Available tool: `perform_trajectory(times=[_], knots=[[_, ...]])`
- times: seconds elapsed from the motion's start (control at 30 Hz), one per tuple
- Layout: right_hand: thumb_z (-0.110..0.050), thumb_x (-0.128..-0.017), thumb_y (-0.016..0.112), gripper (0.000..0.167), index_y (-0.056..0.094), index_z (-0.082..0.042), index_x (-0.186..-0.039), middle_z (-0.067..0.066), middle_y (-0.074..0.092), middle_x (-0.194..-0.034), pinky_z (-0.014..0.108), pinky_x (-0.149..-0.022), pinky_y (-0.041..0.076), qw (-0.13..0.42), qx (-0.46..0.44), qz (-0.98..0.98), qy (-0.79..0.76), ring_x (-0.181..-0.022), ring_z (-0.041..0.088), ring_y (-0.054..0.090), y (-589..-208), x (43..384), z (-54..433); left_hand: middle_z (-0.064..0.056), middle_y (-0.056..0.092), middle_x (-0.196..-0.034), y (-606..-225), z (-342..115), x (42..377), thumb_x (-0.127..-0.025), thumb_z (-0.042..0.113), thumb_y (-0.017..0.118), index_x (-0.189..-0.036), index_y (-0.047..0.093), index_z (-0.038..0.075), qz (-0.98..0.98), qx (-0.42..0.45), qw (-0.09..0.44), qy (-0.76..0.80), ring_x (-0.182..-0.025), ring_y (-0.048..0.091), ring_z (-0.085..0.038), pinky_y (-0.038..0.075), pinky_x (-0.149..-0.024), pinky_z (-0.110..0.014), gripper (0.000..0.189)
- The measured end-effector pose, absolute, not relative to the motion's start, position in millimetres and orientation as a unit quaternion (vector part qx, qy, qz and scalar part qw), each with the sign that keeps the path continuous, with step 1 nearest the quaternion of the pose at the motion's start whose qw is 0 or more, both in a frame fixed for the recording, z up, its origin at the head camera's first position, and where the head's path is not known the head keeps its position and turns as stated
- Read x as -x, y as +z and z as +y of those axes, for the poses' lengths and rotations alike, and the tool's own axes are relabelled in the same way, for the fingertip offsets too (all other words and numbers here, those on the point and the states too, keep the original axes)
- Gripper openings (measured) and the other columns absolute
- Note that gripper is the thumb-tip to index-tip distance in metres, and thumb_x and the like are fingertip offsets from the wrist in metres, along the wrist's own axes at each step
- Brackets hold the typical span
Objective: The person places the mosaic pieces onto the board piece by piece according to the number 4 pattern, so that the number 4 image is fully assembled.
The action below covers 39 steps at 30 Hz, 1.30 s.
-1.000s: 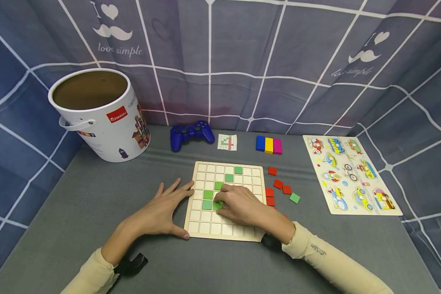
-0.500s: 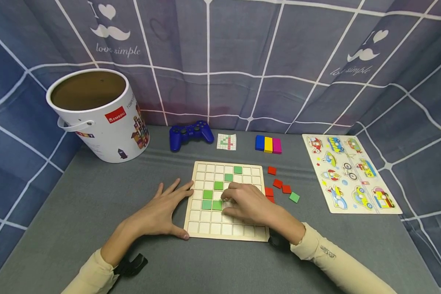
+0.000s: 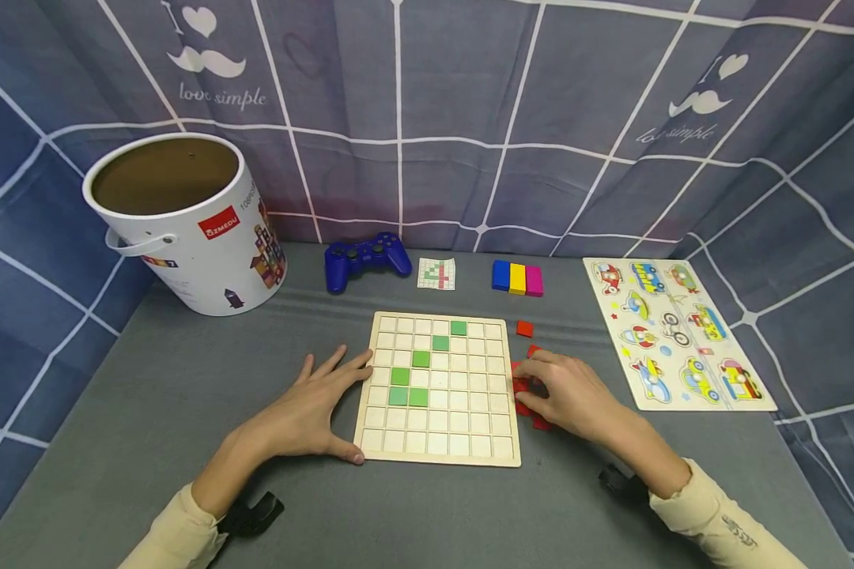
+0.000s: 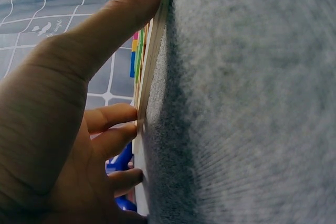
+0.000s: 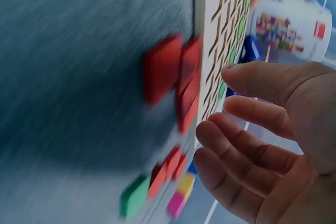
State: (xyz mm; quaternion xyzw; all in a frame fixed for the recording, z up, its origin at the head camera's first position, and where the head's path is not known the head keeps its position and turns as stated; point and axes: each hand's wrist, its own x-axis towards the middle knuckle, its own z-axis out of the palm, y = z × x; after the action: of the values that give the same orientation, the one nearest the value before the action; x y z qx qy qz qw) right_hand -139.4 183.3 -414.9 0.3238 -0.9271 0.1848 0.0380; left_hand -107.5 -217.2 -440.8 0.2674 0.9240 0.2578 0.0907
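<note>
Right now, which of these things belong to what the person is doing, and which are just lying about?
Part of the job, it seems:
- grid board
- green tiles set in it
- red tiles beside it
- loose green tile
- card, probably the pattern

Probably just lying about:
- bucket
- controller
- blocks
- picture board

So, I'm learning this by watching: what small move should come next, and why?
Probably pinch a red tile: the right grip looks empty close by, and the left grip touches the board, which holds only green tiles, while the card shows red too.
</note>
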Motion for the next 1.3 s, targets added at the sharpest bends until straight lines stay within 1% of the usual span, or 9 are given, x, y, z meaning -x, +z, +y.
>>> perform_trajectory(times=[0.17, 0.27, 0.43, 0.57, 0.77, 0.93, 1.03, 1.13, 1.3], knots=[[-0.013, -0.075, 0.088, 0.029, 0.075, -0.008, -0.101, 0.002, 0.065, -0.090, 0.033, -0.058, 0.048, 0.051, -0.283, -0.944, 0.160, -0.070, 0.016, 0.060, -416, 139, 210, 0.001, 0.019, -0.166, -440, -218, 108, -0.055, 0.067, 0.088, -0.154, 0.040, 0.017, 0.924, -0.267, 0.092, 0.259, -0.151, 0.008, -0.036, 0.001, -0.107, -0.076, 0.121], [-0.013, -0.074, 0.089, 0.033, 0.075, -0.007, -0.103, 0.004, 0.065, -0.091, 0.036, -0.060, 0.049, 0.053, -0.254, -0.956, 0.137, -0.073, 0.017, 0.061, -418, 138, 221, 0.001, 0.019, -0.166, -440, -219, 108, -0.056, 0.068, 0.087, -0.154, 0.040, 0.017, 0.924, -0.268, 0.091, 0.259, -0.151, 0.008, -0.036, 0.001, -0.107, -0.076, 0.121], [-0.015, -0.073, 0.089, 0.037, 0.073, -0.003, -0.103, 0.005, 0.062, -0.088, 0.038, -0.060, 0.049, 0.046, -0.237, -0.964, 0.116, -0.070, 0.016, 0.057, -423, 139, 229, 0.000, 0.020, -0.166, -441, -220, 107, -0.055, 0.068, 0.087, -0.154, 0.040, 0.017, 0.925, -0.264, 0.089, 0.258, -0.151, 0.008, -0.036, 0.001, -0.107, -0.076, 0.122], [-0.012, -0.074, 0.088, 0.033, 0.073, -0.002, -0.102, 0.005, 0.061, -0.088, 0.037, -0.060, 0.048, 0.043, -0.233, -0.964, 0.122, -0.070, 0.016, 0.056, -427, 141, 231, 0.002, 0.019, -0.166, -441, -220, 107, -0.056, 0.069, 0.087, -0.155, 0.039, 0.018, 0.927, -0.259, 0.094, 0.253, -0.151, 0.007, -0.035, 0.001, -0.108, -0.076, 0.122], [-0.007, -0.074, 0.084, 0.025, 0.071, -0.002, -0.095, 0.003, 0.060, -0.083, 0.036, -0.061, 0.047, 0.033, -0.212, -0.964, 0.157, -0.071, 0.016, 0.057, -430, 144, 234, 0.003, 0.017, -0.166, -439, -219, 109, -0.056, 0.068, 0.087, -0.155, 0.038, 0.019, 0.928, -0.259, 0.100, 0.249, -0.152, 0.006, -0.034, 0.001, -0.108, -0.075, 0.121], [-0.006, -0.072, 0.081, 0.024, 0.068, -0.003, -0.092, 0.003, 0.057, -0.081, 0.035, -0.061, 0.045, 0.023, -0.201, -0.963, 0.177, -0.070, 0.015, 0.052, -431, 144, 235, 0.003, 0.017, -0.166, -439, -219, 109, -0.057, 0.068, 0.087, -0.155, 0.038, 0.018, 0.928, -0.260, 0.103, 0.247, -0.152, 0.006, -0.035, 0.000, -0.108, -0.075, 0.121], [-0.006, -0.071, 0.081, 0.023, 0.067, -0.004, -0.090, 0.002, 0.056, -0.081, 0.034, -0.060, 0.044, 0.034, -0.208, -0.960, 0.182, -0.069, 0.014, 0.051, -429, 142, 231, 0.003, 0.017, -0.166, -438, -219, 109, -0.057, 0.068, 0.087, -0.155, 0.038, 0.019, 0.927, -0.260, 0.104, 0.248, -0.152, 0.006, -0.034, 0.000, -0.108, -0.075, 0.120], [-0.006, -0.070, 0.081, 0.023, 0.068, -0.005, -0.090, 0.001, 0.057, -0.083, 0.035, -0.061, 0.045, 0.052, -0.224, -0.955, 0.187, -0.071, 0.015, 0.053, -426, 141, 223, 0.003, 0.017, -0.166, -438, -218, 108, -0.056, 0.068, 0.087, -0.155, 0.038, 0.019, 0.928, -0.261, 0.101, 0.247, -0.152, 0.006, -0.034, 0.000, -0.108, -0.075, 0.121], [-0.006, -0.070, 0.080, 0.025, 0.069, -0.008, -0.093, -0.001, 0.059, -0.087, 0.035, -0.065, 0.048, 0.061, -0.248, -0.946, 0.199, -0.077, 0.016, 0.056, -423, 138, 204, 0.001, 0.019, -0.166, -440, -218, 107, -0.056, 0.069, 0.086, -0.155, 0.039, 0.017, 0.926, -0.267, 0.094, 0.250, -0.151, 0.007, -0.036, 0.001, -0.107, -0.076, 0.121]])
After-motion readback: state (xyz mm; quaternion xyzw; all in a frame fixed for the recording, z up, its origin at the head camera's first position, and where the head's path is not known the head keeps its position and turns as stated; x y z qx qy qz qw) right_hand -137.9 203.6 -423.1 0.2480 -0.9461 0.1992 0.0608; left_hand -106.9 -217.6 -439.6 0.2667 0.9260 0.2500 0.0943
